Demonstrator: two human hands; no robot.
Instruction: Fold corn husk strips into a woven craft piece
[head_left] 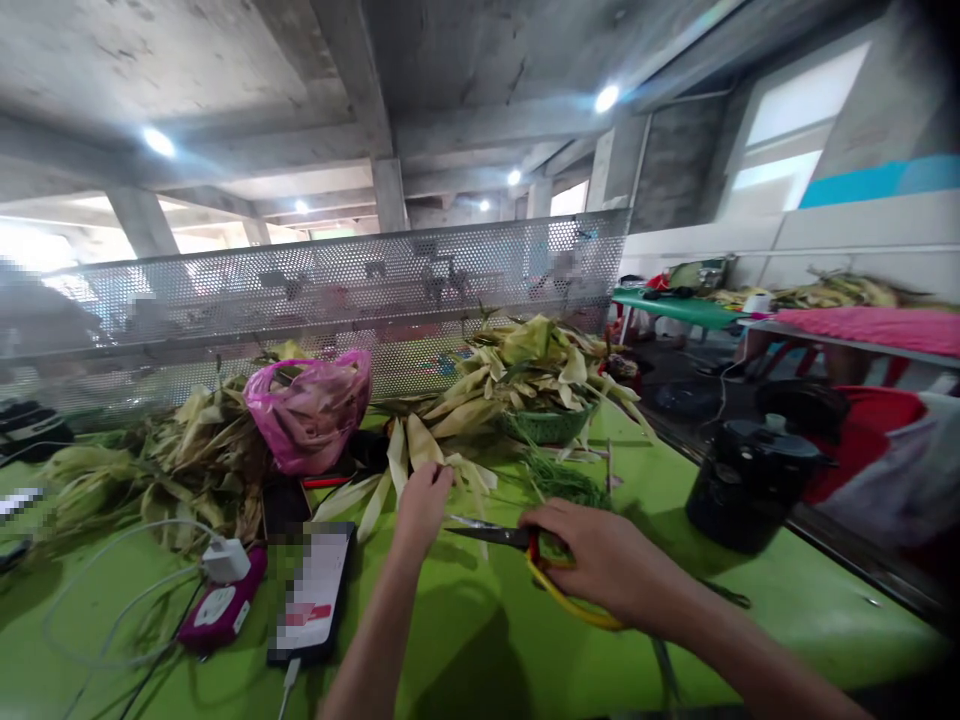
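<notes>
My left hand (424, 500) is closed on a strip of pale corn husk (421, 440), whose pieces spread out around the fingers. In my right hand (592, 550) is a pair of scissors (574, 592) with yellow handles. Its dark blades point left, slightly parted, just to the right of my left wrist. Behind the hands, a large heap of dried corn husks (536, 350) lies over a green basket (551, 425). Thin green strands (570, 480) rest on the table between the basket and my right hand.
On the green table (465, 620), a charging phone (319, 590), a purple power strip (221, 605) and cables lie left. A pink plastic bag (311, 415) stands by more husks (214, 440). A black container (754, 485) stands right; a perforated metal screen (420, 290) runs behind.
</notes>
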